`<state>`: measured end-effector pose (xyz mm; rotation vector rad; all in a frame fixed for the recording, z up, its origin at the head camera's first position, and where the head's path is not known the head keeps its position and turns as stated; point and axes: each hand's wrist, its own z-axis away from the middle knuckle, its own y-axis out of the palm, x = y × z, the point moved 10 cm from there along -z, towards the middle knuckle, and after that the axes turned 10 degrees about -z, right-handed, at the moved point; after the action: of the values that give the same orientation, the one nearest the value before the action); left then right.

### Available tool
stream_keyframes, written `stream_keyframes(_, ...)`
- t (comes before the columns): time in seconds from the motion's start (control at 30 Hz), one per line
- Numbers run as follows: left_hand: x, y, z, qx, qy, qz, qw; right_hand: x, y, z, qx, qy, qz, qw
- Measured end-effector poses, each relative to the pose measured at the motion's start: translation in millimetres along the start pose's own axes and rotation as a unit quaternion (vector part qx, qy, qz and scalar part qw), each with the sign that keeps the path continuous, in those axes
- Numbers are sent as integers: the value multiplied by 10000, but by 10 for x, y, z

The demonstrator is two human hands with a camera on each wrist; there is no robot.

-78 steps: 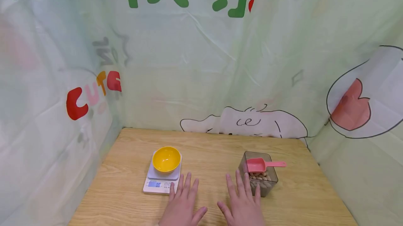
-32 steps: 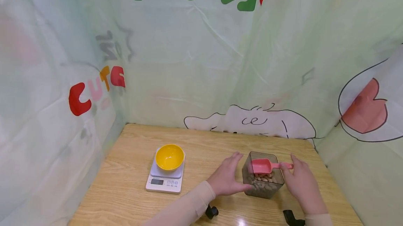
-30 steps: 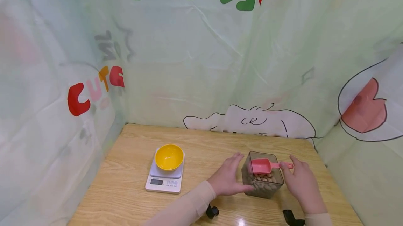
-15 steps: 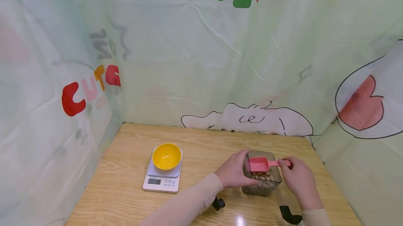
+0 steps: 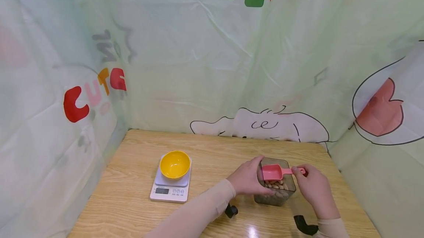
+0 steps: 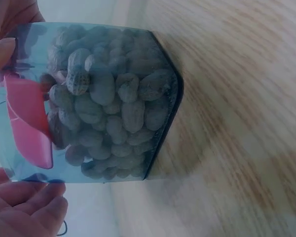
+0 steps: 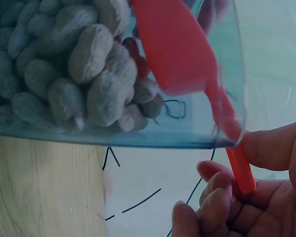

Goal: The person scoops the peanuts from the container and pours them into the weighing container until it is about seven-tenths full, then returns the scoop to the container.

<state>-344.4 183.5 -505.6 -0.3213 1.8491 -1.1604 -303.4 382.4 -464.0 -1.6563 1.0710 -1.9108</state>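
My left hand (image 5: 248, 179) holds a clear grey square container (image 5: 269, 200) from its left side, thumb along the near rim. Unshelled peanuts (image 6: 103, 94) fill the lower part of it. A pink scoop (image 5: 272, 172) lies on top of the peanuts, its handle sticking out over the right rim. That handle is pinched between the thumb and fingers of my right hand (image 5: 313, 190), as the right wrist view shows. In the right wrist view the scoop's red-looking blade (image 7: 180, 54) is seen through the wall beside the peanuts (image 7: 64, 69).
To the left, a yellow bowl (image 5: 175, 165) sits on a white kitchen scale (image 5: 169, 193) with a dark display. The wooden table (image 5: 132, 179) is bounded by printed curtains (image 5: 185, 68) at the back and sides. Black wrist mounts (image 5: 304, 226) show under both arms.
Both hands left the table surface and came to the container. The left hand closed in on its side, and the right fingers took the scoop's handle. The scale's lit display went dark.
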Motion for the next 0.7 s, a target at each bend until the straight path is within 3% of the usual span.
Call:
stream_keyframes(0.27, 40, -68, 50, -12, -4, -430, 9991, 209, 10, 107, -10, -391, -430, 9983)
stream_keyframes(0.7, 151, -136, 232, -43, -119, -142, 9998, 452, 23, 305, -287, -575, -1315, 9892)
